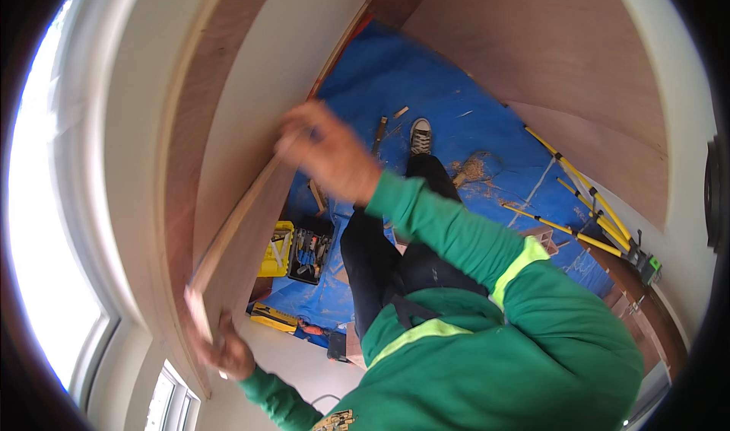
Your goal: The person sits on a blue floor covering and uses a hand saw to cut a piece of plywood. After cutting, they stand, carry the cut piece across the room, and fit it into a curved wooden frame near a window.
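A long wooden board stands on edge along the wall at my left. Its near end is in my left hand, with the thumb on the face towards me and the fingers partly hidden below and behind it. My right hand is at the board's far end, fingers bent and smeared by motion. Whether it grips the board there or only touches it cannot be made out. Behind the board runs the wall with a wooden strip along it.
Blue sheeting covers the floor, with sawdust and wood scraps. An open toolbox with a yellow lid lies below the board, near a yellow-and-black level-like tool. A yellow tripod lies at the right. Windows line the left.
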The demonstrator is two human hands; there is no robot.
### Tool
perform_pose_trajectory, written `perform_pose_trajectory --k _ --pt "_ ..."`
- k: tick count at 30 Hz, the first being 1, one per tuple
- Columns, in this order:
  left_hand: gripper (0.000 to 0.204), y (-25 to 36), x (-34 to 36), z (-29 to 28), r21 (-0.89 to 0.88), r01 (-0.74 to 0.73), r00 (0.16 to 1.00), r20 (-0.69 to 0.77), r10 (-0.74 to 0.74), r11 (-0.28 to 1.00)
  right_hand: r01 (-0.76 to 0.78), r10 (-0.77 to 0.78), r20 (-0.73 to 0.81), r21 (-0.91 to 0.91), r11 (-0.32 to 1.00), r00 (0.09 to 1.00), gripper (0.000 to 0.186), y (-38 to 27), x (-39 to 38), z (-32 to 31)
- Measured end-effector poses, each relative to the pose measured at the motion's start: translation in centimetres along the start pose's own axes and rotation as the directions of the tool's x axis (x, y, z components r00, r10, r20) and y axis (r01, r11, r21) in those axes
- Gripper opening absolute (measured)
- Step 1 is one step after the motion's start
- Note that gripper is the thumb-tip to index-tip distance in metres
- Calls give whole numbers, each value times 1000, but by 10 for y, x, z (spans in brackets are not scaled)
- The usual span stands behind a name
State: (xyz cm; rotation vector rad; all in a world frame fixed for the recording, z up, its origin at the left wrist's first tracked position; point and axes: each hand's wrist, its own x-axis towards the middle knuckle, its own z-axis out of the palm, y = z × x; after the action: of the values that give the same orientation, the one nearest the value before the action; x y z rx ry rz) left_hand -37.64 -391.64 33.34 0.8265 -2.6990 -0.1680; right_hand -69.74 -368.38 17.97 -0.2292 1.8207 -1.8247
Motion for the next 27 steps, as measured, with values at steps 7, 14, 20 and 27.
perform_pose_trajectory --k 7,14,20,27 --pt "40 -107 -58 -94 -135 153 984 113 -139 979 -629 630 17 68 774 777 58 339 144 -106" --pt "44 -113 -57 -161 108 -16 992 -123 29 994 435 378 408 -900 17 831 69 554 279 -89" --pt "62 -104 -37 -175 415 101 978 -208 -14 904 292 261 356 -922 254 897 69 675 316 -86" --pt "54 -103 -33 -153 319 110 984 -168 -58 941 57 5 98 -619 783 995 45 707 313 -65"
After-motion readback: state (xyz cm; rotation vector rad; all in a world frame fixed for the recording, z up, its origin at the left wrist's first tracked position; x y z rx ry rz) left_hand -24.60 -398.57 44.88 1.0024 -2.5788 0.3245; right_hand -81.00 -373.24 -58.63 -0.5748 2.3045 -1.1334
